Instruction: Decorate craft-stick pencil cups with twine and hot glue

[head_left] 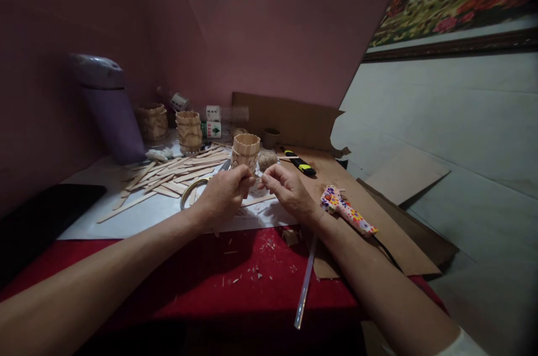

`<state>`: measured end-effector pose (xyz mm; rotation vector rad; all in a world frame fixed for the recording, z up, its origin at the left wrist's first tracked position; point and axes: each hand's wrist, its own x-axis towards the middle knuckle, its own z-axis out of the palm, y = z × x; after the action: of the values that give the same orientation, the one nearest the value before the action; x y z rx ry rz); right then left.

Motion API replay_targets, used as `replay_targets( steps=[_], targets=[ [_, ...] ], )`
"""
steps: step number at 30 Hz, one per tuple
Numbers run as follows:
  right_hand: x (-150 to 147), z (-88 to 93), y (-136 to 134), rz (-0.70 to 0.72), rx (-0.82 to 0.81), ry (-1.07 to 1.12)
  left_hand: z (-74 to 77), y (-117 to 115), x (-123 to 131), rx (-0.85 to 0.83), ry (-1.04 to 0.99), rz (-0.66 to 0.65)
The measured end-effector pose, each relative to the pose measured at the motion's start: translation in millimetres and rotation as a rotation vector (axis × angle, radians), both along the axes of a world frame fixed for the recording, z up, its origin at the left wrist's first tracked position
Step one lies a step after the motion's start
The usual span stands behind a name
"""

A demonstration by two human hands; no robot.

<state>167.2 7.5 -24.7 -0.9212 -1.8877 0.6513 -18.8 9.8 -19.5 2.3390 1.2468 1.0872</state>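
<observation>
In the head view, the left hand and the right hand are meeting over the near edge of the white paper on the desk. The fingers of both are closing in a thumb-and-fingertip pinch; whatever they are gripping is too small to make out, perhaps a bit of twine. The scallop-rimmed wooden cup is standing upright just behind the hands, with the twine ball sitting beside it on the right. For fine work like this, the fingertips should be staying close together, pulling lightly and evenly, and the wrists should be keeping clear of the cup. The right forearm is passing near the glue gun, so that elbow is needing care if the nozzle is hot.
</observation>
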Motion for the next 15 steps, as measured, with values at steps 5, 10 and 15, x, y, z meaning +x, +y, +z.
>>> replay_targets(
  steps=[5, 10, 15],
  targets=[
    [3, -1.8, 6, -0.031, -0.012, 0.004, 0.9, 0, 0, -0.01, 0.032, -0.007],
    [11, -3.4, 15, 0.026, -0.165, 0.133, 3.0, 2, 0, 0.01, 0.004, -0.007],
    [14, -5.4, 17, 0.102, -0.322, 0.155, 4.9, 3, -1, 0.032, -0.214, -0.045]
  ],
)
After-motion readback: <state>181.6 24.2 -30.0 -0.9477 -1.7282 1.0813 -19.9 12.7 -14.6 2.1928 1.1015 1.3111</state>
